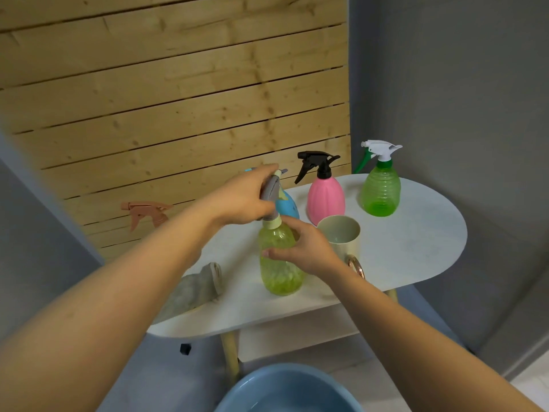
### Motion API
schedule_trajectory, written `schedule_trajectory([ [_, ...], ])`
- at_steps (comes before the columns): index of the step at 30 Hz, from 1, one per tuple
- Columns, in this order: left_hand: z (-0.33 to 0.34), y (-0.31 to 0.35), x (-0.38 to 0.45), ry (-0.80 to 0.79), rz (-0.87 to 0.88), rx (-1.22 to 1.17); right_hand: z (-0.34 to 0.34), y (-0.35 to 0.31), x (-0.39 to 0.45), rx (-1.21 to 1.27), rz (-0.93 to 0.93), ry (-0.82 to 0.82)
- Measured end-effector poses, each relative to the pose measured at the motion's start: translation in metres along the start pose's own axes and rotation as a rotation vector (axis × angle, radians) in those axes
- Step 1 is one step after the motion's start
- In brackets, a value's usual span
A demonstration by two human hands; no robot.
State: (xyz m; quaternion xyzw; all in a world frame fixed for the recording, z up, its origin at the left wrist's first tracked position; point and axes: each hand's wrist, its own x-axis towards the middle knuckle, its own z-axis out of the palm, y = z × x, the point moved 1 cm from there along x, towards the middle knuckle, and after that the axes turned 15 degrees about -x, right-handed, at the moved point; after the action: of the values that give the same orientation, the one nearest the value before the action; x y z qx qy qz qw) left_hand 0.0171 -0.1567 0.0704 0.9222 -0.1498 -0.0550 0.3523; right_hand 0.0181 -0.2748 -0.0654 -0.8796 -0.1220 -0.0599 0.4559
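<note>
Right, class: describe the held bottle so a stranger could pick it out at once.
On the white oval table by the plank wall, look nearest the front edge. The yellow-green bottle has a grey spray head; pink, blue and bright green bottles stand behind.

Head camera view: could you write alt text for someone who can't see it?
Two bare hands work on a yellow-green spray bottle on a white table: the left hand grips its grey trigger head, the right hand holds its body. Beside it stand a cream cup, a pink bottle and a green bottle.
</note>
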Motion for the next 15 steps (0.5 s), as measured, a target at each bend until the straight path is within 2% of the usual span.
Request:
schedule_trajectory([
  [4,-0.011,-0.009,0.003,-0.174,0.024,-0.057,-0.003,0.005,0.004,0.107,0.017,-0.111],
  [8,-0.013,-0.003,0.003,-0.287,0.045,-0.170,-0.003,0.008,0.004,0.167,0.021,-0.145],
  [13,-0.013,0.001,0.005,-0.266,0.070,-0.081,0.000,0.005,-0.002,0.130,0.020,-0.084],
  [15,-0.002,0.005,0.004,-0.211,0.017,-0.176,-0.001,0.003,-0.002,0.110,0.022,-0.065],
])
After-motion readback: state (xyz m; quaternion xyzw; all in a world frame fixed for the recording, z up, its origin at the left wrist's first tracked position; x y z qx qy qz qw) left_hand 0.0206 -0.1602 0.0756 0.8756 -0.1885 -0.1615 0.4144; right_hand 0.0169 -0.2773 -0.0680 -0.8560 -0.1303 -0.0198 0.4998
